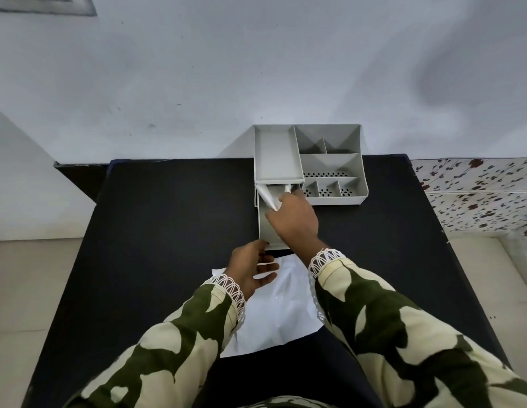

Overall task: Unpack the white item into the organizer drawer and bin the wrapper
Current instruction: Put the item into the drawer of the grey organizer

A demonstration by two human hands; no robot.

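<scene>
Right hand [294, 219] pinches the white tube-like item [268, 198] over the pulled-out grey plastic organizer drawer [266, 228]. Left hand [252, 267], fingers spread, rests on the flat white wrapper [274, 316] below both hands. Grey compartmented organizer [330, 166] stands just beyond the right hand on the black table [168, 216].

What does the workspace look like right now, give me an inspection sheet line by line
Surface: black table, mostly bare, against a pale wall.
Job's things: grey organizer at the far edge, its drawer pulled open; white item being put into the drawer; white wrapper lying flat on the table near the person.
Clutter: nothing seen.
Grippers: right hand over the drawer, fingers closed on the white item; left hand open, above the wrapper's far edge.
Cables: nothing seen.
Surroundings: floral-patterned surface to the right; tiled floor on the left.
</scene>
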